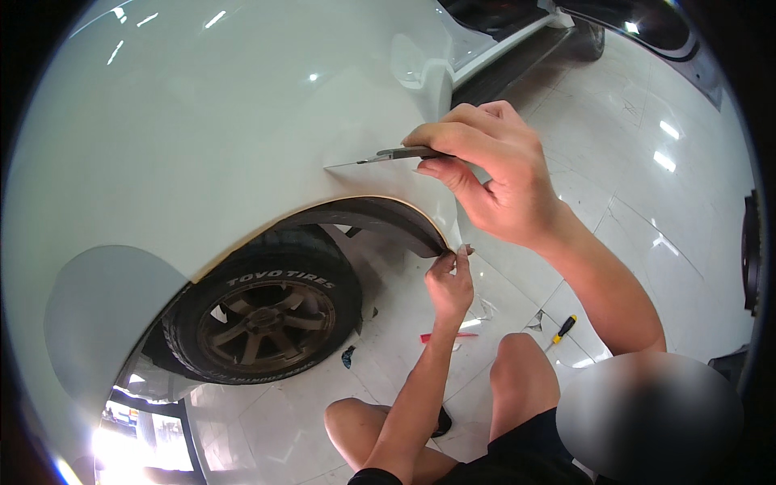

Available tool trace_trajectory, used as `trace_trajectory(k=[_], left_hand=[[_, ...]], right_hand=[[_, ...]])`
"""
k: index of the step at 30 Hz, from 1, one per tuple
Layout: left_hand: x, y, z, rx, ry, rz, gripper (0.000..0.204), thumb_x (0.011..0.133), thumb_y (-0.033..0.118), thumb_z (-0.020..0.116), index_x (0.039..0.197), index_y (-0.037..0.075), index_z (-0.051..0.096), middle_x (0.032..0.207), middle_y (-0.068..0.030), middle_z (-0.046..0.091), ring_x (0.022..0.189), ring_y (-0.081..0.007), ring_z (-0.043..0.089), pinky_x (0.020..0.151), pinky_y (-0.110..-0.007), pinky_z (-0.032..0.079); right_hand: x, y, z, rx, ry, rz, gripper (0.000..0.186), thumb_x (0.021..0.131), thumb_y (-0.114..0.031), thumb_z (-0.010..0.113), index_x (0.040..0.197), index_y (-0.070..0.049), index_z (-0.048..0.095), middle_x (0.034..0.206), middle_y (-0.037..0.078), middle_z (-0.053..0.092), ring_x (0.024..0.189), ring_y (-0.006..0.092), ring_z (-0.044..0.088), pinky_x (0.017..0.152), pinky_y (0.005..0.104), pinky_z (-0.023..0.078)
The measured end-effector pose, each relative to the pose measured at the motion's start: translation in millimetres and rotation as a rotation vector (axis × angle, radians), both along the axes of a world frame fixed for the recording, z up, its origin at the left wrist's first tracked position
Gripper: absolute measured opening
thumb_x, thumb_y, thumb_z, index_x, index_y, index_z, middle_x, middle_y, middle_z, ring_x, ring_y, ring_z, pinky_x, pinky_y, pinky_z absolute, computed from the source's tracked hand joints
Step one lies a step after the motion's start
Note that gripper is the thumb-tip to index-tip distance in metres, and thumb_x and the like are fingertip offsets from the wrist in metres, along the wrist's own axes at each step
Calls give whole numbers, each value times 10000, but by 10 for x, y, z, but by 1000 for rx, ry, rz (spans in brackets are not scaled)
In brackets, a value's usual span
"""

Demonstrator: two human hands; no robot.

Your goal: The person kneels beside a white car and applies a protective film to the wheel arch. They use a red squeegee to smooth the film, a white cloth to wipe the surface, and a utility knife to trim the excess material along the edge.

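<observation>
Glossy white tiles [622,218] underlie the black arch liner [380,216]. Above, right fingers [459,139] pinch a slim, light-looking grey knife [391,154], best held by its handle [422,152]; left fingers [463,260]: grip unclear.

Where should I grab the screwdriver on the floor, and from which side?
I'd take the screwdriver by its black-and-yellow handle, coming down from above and from the right. It seems to lie flat, with the thick handle at the upper right, while the thin shaft points to the lower left, so the handle likely gives the fuller grip.
</observation>
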State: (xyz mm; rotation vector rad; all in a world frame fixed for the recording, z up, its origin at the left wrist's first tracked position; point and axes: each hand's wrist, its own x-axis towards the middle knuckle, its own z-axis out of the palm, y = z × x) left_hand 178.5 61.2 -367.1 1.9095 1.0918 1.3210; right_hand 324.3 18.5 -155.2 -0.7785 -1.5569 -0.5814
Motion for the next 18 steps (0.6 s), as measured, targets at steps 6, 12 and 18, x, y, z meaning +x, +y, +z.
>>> trace_trajectory(k=[6, 12, 18], left_hand=[[8, -21, 59, -11, 85, 5, 213, 988, 146, 640, 954, -14, 776, 753, -178, 687, 625, -202, 570, 653, -341, 484], [9, -54, 99, -46, 98, 9, 223, 995, 136, 635, 949, -39, 766, 841, -193, 732, 729, -225, 690, 717, -336, 529], [12, -45, 80, -34, 155, 45, 255, 1000, 149, 625, 899, -52, 745, 776, -172, 705, 697, -221, 655, 676, -357, 497]], right_hand=[[31, 116, -252, -6, 71, -23, 133, 864, -150, 787, 959, -148, 695, 784, -39, 634, 620, 158, 539, 680, 312, 365], [56, 117, -555, -163, 109, 19, 123, 873, -74, 746, 992, -65, 712, 853, 29, 674, 741, 217, 606, 750, 346, 417], [42, 144, -870, -228, 185, 33, 112, 891, -114, 741, 991, -73, 713, 852, 31, 667, 736, 221, 605, 754, 350, 415]])
